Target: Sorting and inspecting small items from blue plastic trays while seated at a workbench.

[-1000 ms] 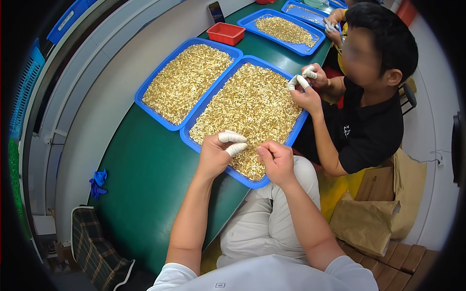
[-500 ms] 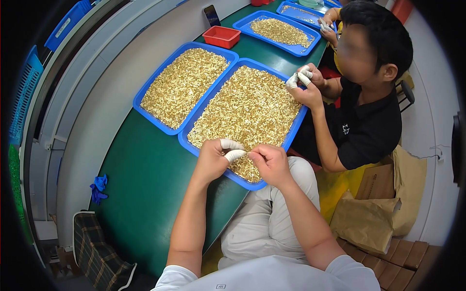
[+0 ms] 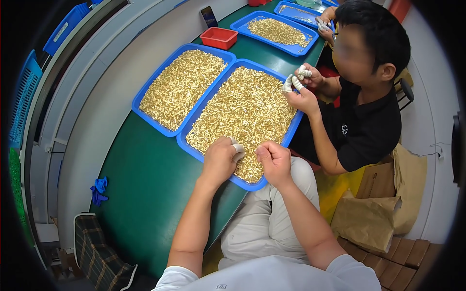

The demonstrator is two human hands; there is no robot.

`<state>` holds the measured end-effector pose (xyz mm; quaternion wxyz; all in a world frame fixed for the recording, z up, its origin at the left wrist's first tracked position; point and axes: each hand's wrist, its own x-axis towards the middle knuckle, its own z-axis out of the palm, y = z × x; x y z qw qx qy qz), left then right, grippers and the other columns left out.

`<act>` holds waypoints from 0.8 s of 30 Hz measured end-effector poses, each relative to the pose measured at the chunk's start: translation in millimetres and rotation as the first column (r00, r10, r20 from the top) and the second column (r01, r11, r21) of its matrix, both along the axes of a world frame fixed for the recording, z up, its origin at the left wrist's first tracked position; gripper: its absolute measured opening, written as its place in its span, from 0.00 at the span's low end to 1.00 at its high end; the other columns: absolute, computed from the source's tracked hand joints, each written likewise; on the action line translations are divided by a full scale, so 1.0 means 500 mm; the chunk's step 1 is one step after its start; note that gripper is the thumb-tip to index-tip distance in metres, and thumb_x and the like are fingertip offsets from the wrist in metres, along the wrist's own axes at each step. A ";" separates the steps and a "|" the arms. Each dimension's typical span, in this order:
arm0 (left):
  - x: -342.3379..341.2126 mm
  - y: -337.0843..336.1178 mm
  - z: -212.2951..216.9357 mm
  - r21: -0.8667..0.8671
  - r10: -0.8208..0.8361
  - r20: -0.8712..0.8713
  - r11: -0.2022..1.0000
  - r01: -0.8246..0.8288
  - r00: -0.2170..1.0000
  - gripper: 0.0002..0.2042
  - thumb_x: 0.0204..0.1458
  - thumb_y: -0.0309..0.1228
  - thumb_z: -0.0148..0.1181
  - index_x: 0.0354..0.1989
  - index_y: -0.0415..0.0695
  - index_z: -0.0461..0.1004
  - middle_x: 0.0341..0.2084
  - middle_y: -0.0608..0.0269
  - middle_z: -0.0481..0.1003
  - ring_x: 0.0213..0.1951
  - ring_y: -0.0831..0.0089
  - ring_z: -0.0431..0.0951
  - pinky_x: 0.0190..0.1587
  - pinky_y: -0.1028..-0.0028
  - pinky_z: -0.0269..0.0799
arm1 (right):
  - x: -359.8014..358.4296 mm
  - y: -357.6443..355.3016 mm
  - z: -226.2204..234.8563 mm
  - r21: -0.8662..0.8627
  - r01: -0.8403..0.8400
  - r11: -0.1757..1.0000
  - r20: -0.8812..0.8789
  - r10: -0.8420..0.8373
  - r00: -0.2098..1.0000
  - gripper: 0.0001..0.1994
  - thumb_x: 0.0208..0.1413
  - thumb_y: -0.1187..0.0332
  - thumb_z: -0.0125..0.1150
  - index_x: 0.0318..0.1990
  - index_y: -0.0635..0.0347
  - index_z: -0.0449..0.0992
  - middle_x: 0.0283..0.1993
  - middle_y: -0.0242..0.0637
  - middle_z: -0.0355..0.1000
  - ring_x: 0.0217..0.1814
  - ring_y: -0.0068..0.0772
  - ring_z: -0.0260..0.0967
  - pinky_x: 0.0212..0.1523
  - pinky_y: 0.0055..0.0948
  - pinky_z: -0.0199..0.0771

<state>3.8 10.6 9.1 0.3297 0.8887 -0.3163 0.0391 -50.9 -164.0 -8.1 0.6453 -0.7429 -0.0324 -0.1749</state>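
Note:
Small gold-coloured metal pieces (image 3: 247, 104) fill a blue tray (image 3: 195, 154) in front of me. Over its near end is my left hand (image 3: 222, 157), palm down and fingers curled toward the pieces, white finger cots on the thumb and finger that show. Its fingertips are partly hidden. To its right, my right hand (image 3: 276, 164) is bare and closed, thumb pressed against the bent index finger, just above the tray's near right corner. Whatever either hand pinches is too small or hidden. The two hands are apart.
A second blue tray (image 3: 137, 92) of gold pieces adjoins on the left. Beyond are a red bin (image 3: 219, 38), a phone (image 3: 209, 17) and another blue tray (image 3: 238, 25). A co-worker's hands (image 3: 302, 87), in finger cots, are close on the right. Blue gloves (image 3: 99, 190) lie on the green table (image 3: 145, 194).
My hands, fingertips together before, have moved apart. The left has turned palm down over the pieces; the right has shifted slightly right and curled closed. The co-worker's hands have shifted a little.

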 end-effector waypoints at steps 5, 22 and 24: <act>0.002 -0.002 0.000 -0.158 0.069 0.010 0.985 -0.066 0.998 0.06 0.47 0.21 0.66 0.33 0.41 0.79 0.28 0.62 0.77 0.34 0.66 0.77 0.37 0.70 0.72 | 0.000 -0.001 0.001 0.009 0.003 1.000 -0.014 -0.003 1.000 0.11 0.64 0.69 0.53 0.30 0.65 0.74 0.22 0.30 0.71 0.24 0.16 0.66 0.26 0.18 0.65; -0.003 0.007 0.021 -0.737 -0.268 -0.541 0.607 -0.296 0.797 0.07 0.52 0.16 0.61 0.38 0.38 0.78 0.36 0.66 0.77 0.39 0.79 0.76 0.44 0.78 0.72 | 0.003 -0.005 -0.002 -0.048 -0.056 0.997 0.020 0.057 0.998 0.11 0.63 0.70 0.55 0.29 0.65 0.73 0.21 0.30 0.70 0.22 0.17 0.64 0.24 0.20 0.64; -0.004 0.008 0.021 -0.751 -0.293 -0.528 0.599 -0.277 0.797 0.07 0.51 0.16 0.62 0.37 0.38 0.78 0.36 0.65 0.77 0.39 0.78 0.76 0.45 0.78 0.72 | 0.003 -0.005 0.002 -0.093 -0.065 0.994 0.022 0.067 0.998 0.11 0.62 0.70 0.55 0.28 0.65 0.73 0.21 0.31 0.70 0.22 0.17 0.63 0.24 0.21 0.63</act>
